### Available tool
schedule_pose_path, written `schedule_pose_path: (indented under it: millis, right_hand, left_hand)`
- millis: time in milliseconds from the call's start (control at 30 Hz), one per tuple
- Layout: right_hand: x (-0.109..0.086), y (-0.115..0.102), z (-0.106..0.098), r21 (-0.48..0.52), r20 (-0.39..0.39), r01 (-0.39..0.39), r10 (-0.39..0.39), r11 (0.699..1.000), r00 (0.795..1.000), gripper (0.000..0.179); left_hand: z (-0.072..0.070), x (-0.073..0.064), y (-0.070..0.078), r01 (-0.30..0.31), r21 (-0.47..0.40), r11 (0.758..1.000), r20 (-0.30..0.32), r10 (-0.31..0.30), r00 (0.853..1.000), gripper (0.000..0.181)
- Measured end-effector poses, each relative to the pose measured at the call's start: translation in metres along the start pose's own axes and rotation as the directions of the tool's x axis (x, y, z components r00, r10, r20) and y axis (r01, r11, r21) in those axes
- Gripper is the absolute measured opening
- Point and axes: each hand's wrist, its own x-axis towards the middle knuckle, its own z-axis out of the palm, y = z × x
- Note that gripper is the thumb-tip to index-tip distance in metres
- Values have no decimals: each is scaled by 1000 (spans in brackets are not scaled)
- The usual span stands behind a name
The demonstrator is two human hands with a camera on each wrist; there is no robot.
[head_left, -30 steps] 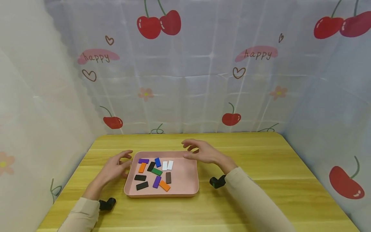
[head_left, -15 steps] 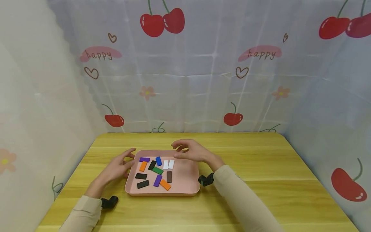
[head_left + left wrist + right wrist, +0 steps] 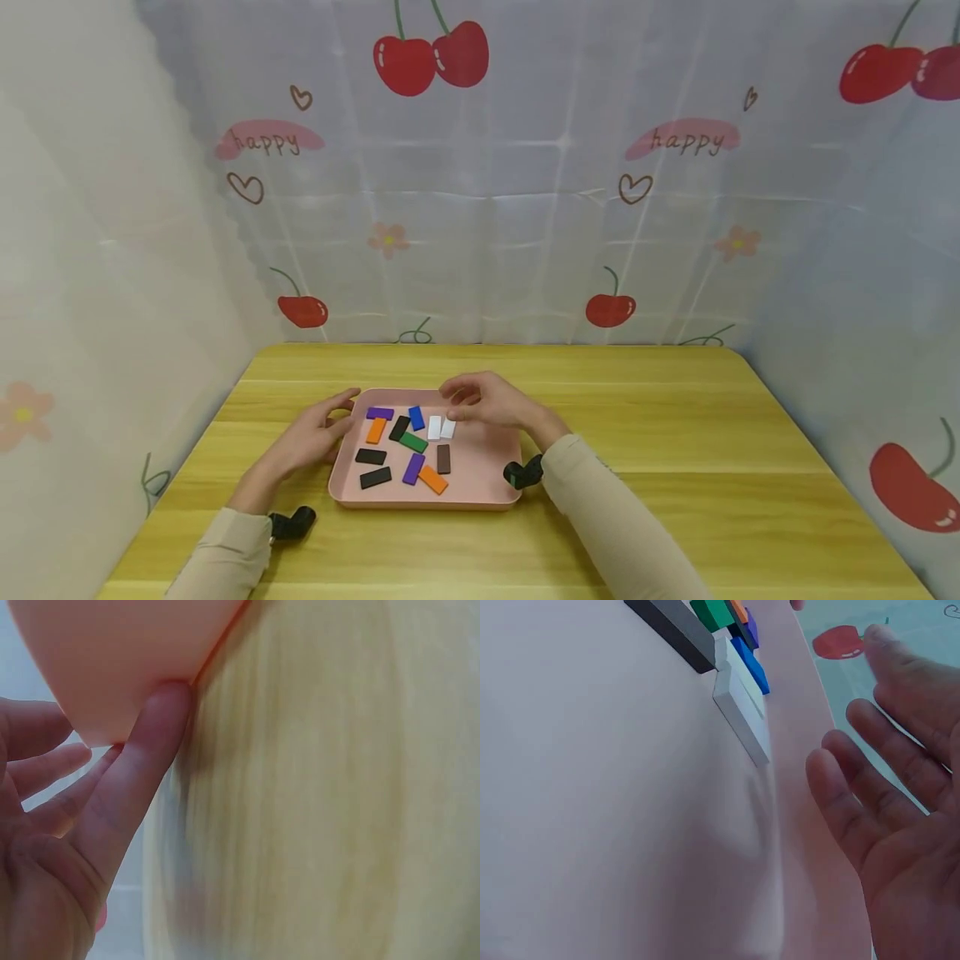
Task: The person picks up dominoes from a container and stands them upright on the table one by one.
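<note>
A pink tray [image 3: 483, 479] lies on the table with several small flat rectangular blocks in it. Against its left side rests my left hand [image 3: 303, 442]; in the left wrist view the straight thumb [image 3: 146, 750] touches the outer wall. Over the far rim hovers my right hand [image 3: 495, 404], fingers loosely bent and holding nothing. Nearest to it are two white blocks [image 3: 434, 428] side by side, close to a blue block [image 3: 416, 417]. A brown block [image 3: 443, 459] lies nearer me. In the right wrist view the right fingers stay apart from the white blocks.
Left of the brown block lie a green block [image 3: 413, 442], two purple blocks, two orange blocks [image 3: 432, 479] and several black ones [image 3: 376, 477]. A wood-grain table [image 3: 637, 517] carries the tray. Cherry-print curtains [image 3: 480, 208] enclose the back and sides.
My right hand has moved left and slightly down, from the tray's far right corner toward the white blocks. The left hand keeps its place at the tray; the blocks lie as before.
</note>
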Motion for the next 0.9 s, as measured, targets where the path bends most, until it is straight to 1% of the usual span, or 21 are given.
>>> schedule_pose_path:
  millis: [133,333,400,500,633,667,767,867,900]
  right_hand:
    - [2,0,4,-31,12,-38,38,999,999,42]
    - [5,0,11,-23,31,-83,84,996,996,37]
    - [5,-1,13,-36,30,-101,102,994,994,36]
    - [5,-1,16,-83,33,-128,131,988,991,35]
    - [3,-1,19,-133,39,-131,137,982,990,34]
    - [3,-1,19,-142,40,-129,136,981,990,34]
    - [3,-1,19,-171,40,-118,126,978,991,31]
    - [3,-1,19,-202,48,-101,113,974,992,25]
    - [4,-1,19,-211,51,-96,109,973,993,23]
  left_hand:
    - [0,0,0,2,-3,1000,2,-2,1000,56]
    - [0,-1,1,13,-19,1000,2,-13,1000,55]
    - [0,-1,1,14,-20,1000,5,-14,1000,55]
    - [1,-1,1,30,-25,999,9,-30,1000,55]
    - [2,-1,1,53,-47,997,13,-53,999,55]
    - [2,-1,1,47,-50,998,19,-46,999,55]
    - [2,-1,2,53,-58,997,20,-52,998,55]
    - [1,-1,1,36,-47,998,24,-35,999,56]
    - [1,0,1,45,-50,998,19,-44,999,56]
